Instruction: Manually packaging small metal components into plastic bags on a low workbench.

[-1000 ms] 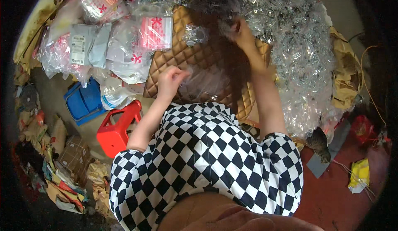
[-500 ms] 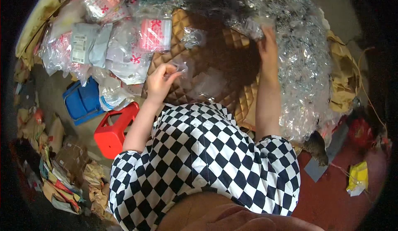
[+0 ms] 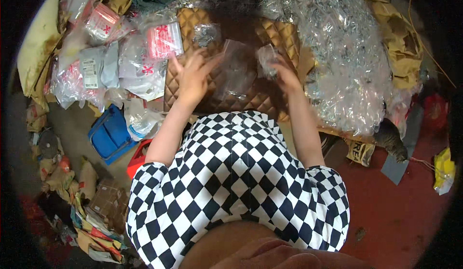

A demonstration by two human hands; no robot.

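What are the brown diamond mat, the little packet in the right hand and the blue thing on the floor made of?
Mat: maybe imitation leather; it's stitched-looking, quilted and softly shiny.
Packet: the outside looks like thin, glossy plastic, see-through and crinkly in the right hand; its contents are too blurred.
Blue thing: probably hard plastic, being smooth, evenly coloured and moulded-looking.

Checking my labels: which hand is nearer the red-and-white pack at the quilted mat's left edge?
Left. The left hand is below and right of the pack; the right hand is farther, over the right side of the mat.
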